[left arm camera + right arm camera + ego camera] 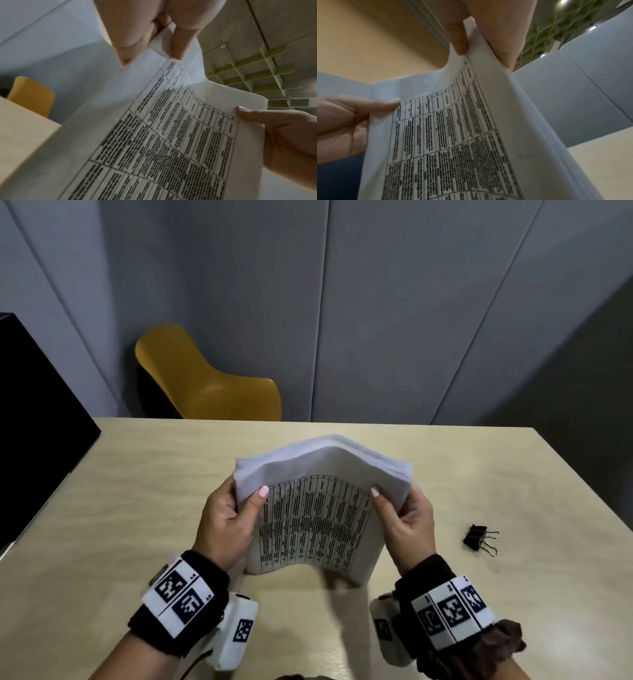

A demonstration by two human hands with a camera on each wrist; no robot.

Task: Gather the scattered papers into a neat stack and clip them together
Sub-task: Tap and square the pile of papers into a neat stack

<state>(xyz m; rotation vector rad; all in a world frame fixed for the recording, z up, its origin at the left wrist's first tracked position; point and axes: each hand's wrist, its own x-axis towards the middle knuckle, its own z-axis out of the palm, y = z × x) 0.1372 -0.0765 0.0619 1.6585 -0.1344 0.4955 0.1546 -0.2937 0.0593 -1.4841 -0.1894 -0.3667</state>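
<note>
A thick stack of white papers (318,508) stands on its lower edge on the table (137,491), bowed toward me, the front sheet printed with a table of text. My left hand (233,511) grips the stack's left side, thumb on the front sheet. My right hand (402,513) grips the right side the same way. The left wrist view shows the printed sheet (171,135) pinched by my left hand (150,54), with the right hand's thumb (248,112) on its far edge. In the right wrist view the stack (462,135) sits pinched between my thumb and fingers (458,40). A black binder clip (478,537) lies on the table right of my right hand.
A yellow chair (205,381) stands behind the table's far edge. A black object (34,422) borders the table at the left. Grey wall panels (376,302) rise behind.
</note>
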